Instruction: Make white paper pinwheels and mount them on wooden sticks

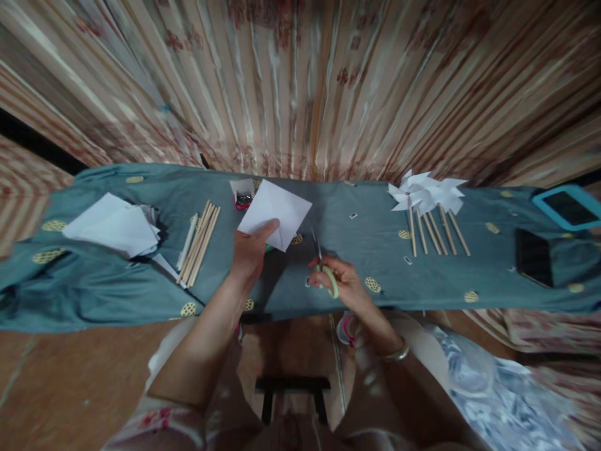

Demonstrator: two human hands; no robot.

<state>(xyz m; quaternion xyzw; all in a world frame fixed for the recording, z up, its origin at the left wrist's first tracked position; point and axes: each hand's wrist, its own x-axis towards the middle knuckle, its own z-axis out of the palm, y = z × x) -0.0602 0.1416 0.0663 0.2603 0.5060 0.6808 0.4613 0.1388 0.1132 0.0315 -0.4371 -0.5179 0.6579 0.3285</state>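
White paper point(291, 210) is in L hand point(248, 250), just R of red box point(243, 200) & seeming to overlap its edge. Thumb presses on top; other fingers mostly hidden beneath, gripping it. Prob. v. light, thin, easily creased; may flop if held by one corner, so best taken flat nr an edge, thumb over, fingers under. Looks plain, squarish, turned cornerwise, w/ faint lines twd its near corner.

R hand point(345, 279), R of red box & nearer the body, has fingers closed on scissors point(333, 285): pale green handles, blades pointing away; can't tell if blades are apart. Prob. stiff, heavier than the sheet; hold by loops.

Wooden sticks point(205, 244) lie L of red box, nearer the body; white pinwheels point(425, 193) well to its R.
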